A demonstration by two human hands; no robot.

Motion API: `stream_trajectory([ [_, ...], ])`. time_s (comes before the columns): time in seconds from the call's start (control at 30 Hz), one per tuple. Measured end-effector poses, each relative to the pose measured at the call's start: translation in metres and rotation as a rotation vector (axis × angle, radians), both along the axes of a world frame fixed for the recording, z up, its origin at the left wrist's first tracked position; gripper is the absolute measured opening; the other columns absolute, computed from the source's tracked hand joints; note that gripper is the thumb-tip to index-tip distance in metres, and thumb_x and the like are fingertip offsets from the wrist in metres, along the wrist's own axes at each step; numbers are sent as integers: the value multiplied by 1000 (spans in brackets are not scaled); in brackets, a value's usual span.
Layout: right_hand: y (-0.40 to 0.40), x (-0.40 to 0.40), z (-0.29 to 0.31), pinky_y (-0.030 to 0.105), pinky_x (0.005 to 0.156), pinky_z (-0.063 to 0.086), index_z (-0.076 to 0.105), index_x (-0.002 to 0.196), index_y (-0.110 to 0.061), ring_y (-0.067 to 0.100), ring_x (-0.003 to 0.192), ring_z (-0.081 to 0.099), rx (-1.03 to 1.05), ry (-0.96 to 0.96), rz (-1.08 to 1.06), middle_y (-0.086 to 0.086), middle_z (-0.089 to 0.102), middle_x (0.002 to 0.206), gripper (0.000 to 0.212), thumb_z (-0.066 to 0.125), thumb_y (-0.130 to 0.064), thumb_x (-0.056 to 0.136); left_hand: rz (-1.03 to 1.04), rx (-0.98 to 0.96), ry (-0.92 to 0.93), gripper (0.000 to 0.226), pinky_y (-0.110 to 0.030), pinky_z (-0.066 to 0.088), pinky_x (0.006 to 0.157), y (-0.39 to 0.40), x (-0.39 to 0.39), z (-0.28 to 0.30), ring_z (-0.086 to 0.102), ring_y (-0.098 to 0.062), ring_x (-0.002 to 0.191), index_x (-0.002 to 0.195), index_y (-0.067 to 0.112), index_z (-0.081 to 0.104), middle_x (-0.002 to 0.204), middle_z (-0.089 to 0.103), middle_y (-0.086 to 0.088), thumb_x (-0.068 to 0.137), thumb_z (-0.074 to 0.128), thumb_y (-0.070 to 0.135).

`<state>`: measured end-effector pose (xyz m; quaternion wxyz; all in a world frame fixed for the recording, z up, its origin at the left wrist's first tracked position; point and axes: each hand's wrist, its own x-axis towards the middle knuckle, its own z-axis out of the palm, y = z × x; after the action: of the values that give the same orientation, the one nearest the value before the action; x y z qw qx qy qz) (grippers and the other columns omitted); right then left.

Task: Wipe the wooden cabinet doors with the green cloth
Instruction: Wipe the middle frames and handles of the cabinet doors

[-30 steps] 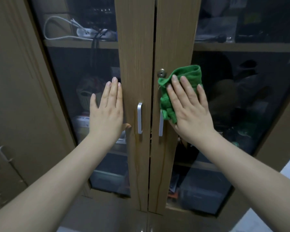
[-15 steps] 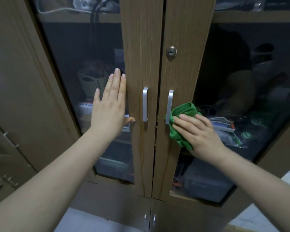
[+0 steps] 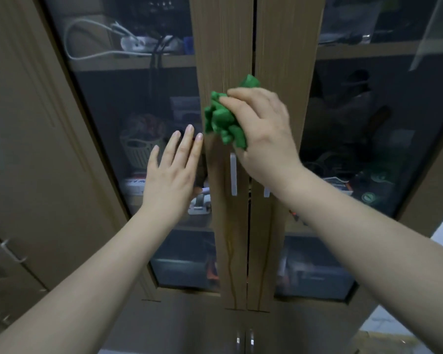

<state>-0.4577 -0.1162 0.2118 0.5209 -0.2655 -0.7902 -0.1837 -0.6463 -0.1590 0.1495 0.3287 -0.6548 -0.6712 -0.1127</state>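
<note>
- Wiping is under way. The right hand (image 3: pixel 264 131) grips the green cloth (image 3: pixel 224 121), bunched into a wad, and holds it against the wooden middle strip of the left door (image 3: pixel 215 47), above its handle.
- The wad spills out past the fingertips to the left; one tuft also sticks up above the knuckles, close to the seam between the two doors.
- The left hand (image 3: pixel 172 172) lies flat with straight fingers on the left door's glass pane (image 3: pixel 128 103), fingertips at the edge of the wooden strip. It holds nothing; I judge it is bracing the door shut against the push of the wipe.
- Left door handle (image 3: pixel 233 175) sits just below the cloth. The right door handle (image 3: pixel 266 191) is mostly hidden behind the right wrist.
- Next move, as I read it: drag the cloth down the strip with steady pressure, working round the handle without snagging, while the other palm keeps bracing.
- Right door (image 3: pixel 289 47) strip shows bare wood grain; I cannot tell whether it is clean.
- Behind the glass: a shelf (image 3: pixel 128 62) with a white cable (image 3: pixel 87 47), and a pale basket (image 3: pixel 141 146) lower down.
- Below, smaller cabinet doors; pale floor at the far right.
</note>
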Motion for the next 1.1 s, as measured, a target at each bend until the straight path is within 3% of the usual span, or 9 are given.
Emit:
stream_trajectory([
  [0.13, -10, -57, -13, 50, 122, 18, 34, 151, 0, 37, 149, 26, -121, -1, -187, 23, 33, 158, 60, 54, -4, 95, -86, -28, -6, 102, -48, 23, 119, 2, -11, 1, 8, -28, 152, 154, 1, 18, 165, 11, -14, 81, 74, 46],
  [0.23, -10, -81, -40, 49, 123, 4, 9, 156, 1, 37, 153, 3, -169, -80, -356, 24, 6, 165, 68, 45, -12, 100, -176, -37, -29, 88, -47, 23, 120, 4, -21, -1, 5, -27, 152, 150, 0, 33, 163, 13, -16, 83, 74, 40],
  [0.33, -11, -97, -59, 49, 122, -1, -5, 155, 3, 38, 153, -6, -226, -90, -447, 26, -4, 164, 68, 32, -16, 100, -239, -19, -53, 85, -48, 24, 119, 6, -28, -5, 3, -25, 152, 154, 5, 26, 163, 11, -13, 86, 72, 30],
  [0.4, -10, -103, -65, 49, 121, -3, -11, 153, 4, 39, 153, -7, -232, -89, -497, 27, -7, 164, 68, 25, -15, 99, -241, -46, -30, 73, -46, 19, 121, 9, -33, -7, -7, -23, 151, 150, 4, 37, 164, 10, -14, 89, 66, 32],
  [0.5, -8, -110, -73, 48, 121, -5, -12, 153, 4, 39, 153, -6, -238, -84, -528, 27, -6, 164, 69, 28, -15, 99, -219, -79, 28, 61, -43, 12, 123, 16, -41, -10, -24, -21, 147, 144, 6, 48, 165, 5, -14, 93, 57, 39],
  [0.6, -10, -115, -78, 47, 120, -6, -9, 153, 4, 38, 153, -2, -233, -68, -535, 27, -1, 164, 71, 32, -14, 98, -260, -57, 27, 78, -45, 16, 122, 17, -45, -12, -15, -24, 150, 155, 6, 25, 165, 3, -14, 92, 59, 37],
  [0.7, -9, -117, -80, 46, 121, -5, -6, 153, 5, 38, 153, 3, -225, -33, -513, 28, 4, 164, 69, 31, -15, 98, -253, -64, 72, 74, -45, 15, 122, 18, -49, -11, -16, -25, 150, 152, 4, 31, 165, 0, -15, 93, 59, 39],
  [0.87, -8, -123, -94, 44, 122, 10, 5, 151, 6, 37, 151, 15, -198, 53, -443, 28, 14, 162, 67, 38, -17, 98, -330, -56, -11, 82, -45, 18, 121, 14, -48, -17, -10, -26, 152, 157, 10, 3, 166, -3, -12, 97, 55, 28],
  [1.1, -10, -118, -123, 46, 119, 17, 12, 149, 5, 37, 149, 15, -266, 78, -323, 24, 6, 157, 76, 61, -8, 92, -292, -110, -1, 79, -44, 12, 122, 8, -48, -40, -16, -27, 151, 157, 10, -1, 163, -17, -11, 98, 49, 24],
])
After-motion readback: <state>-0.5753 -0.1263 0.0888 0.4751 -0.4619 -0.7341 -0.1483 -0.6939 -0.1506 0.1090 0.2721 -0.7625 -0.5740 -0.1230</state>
